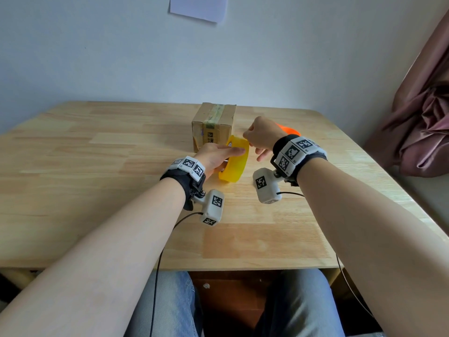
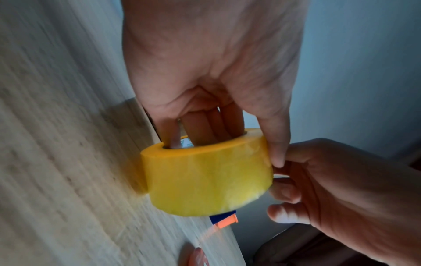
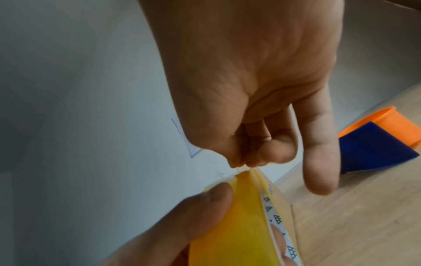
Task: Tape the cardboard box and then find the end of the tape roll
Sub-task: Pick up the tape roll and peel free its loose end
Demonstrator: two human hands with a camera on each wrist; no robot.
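A yellow tape roll stands on edge above the wooden table, in front of a small cardboard box with a strip of tape along its top. My left hand holds the roll with several fingers pushed through its core and the thumb pressed on the outer face. My right hand is curled at the roll's top edge; in the right wrist view its thumb and forefinger pinch at the rim of the roll, with the little finger sticking out.
An orange and blue tape cutter lies on the table behind my right hand, partly hidden in the head view. A pink curtain hangs at the right. A paper sheet is stuck on the wall.
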